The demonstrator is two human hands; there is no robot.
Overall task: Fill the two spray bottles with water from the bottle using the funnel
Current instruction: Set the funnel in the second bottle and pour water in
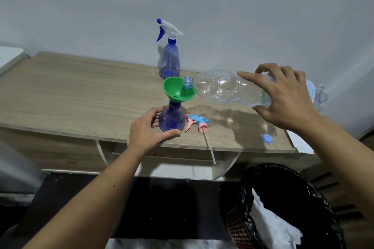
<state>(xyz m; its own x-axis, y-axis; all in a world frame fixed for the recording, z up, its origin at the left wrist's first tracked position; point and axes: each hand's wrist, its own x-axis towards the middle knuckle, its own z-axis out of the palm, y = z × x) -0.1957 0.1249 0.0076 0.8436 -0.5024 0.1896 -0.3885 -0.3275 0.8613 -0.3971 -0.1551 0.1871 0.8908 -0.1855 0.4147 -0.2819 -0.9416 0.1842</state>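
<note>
The left hand (148, 127) was curled round the bulbous base of a translucent purple plastic spray bottle (172, 118) that had no head on it; the thumb lay along the near side and the fingers (156, 116) wrapped the far side, so the bottle stood upright near the front edge of the pale wood-grain tabletop (81, 95); a green plastic funnel (177, 91) sat in its neck, tilted slightly. The right hand (283, 95) gripped the rear half of a clear ribbed plastic water bottle (224, 89), held almost level, fingers spread over the top and thumb beneath; the open blue-ringed mouth of that bottle rested inside the funnel's bowl; whether water was flowing could not be made out, and the bottle looked nearly empty.

A second purple spray bottle with a white and blue trigger head (169, 54) stood upright farther back, close to the wall; a pink and light-blue trigger sprayer head (197, 122) lay on its side just right of the held bottle, its dip tube reaching past the tabletop's front edge; a small blue screw cap (266, 138) lay near the right front corner.

The water bottle's base was hidden behind the right hand; a black-lined bin holding white paper (283, 208) was cut off at the lower right.
</note>
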